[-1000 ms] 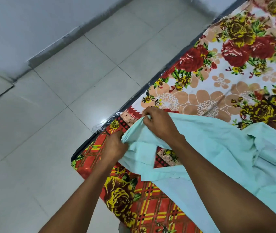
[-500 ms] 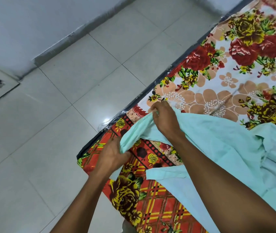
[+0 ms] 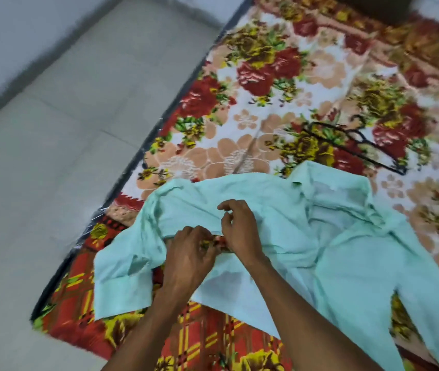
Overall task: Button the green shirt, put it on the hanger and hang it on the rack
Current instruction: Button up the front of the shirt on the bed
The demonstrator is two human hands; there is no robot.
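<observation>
We're at the buttoning step. Left hand [image 3: 190, 254] and right hand [image 3: 239, 226] sit almost touching over the front edges of the green shirt [image 3: 287, 236], fingers curled; whether either really pinches cloth we cannot tell (frame is blurred). The shirt lies spread beneath both hands, collar beyond the right hand, front looking unfastened. Next move calls for finding a button and its hole and lining them up. Black hanger [image 3: 357, 145] lies well beyond the right hand on the floral bedspread [image 3: 266, 76]; tiled floor [image 3: 65, 129] off past the left hand. No rack visible.
</observation>
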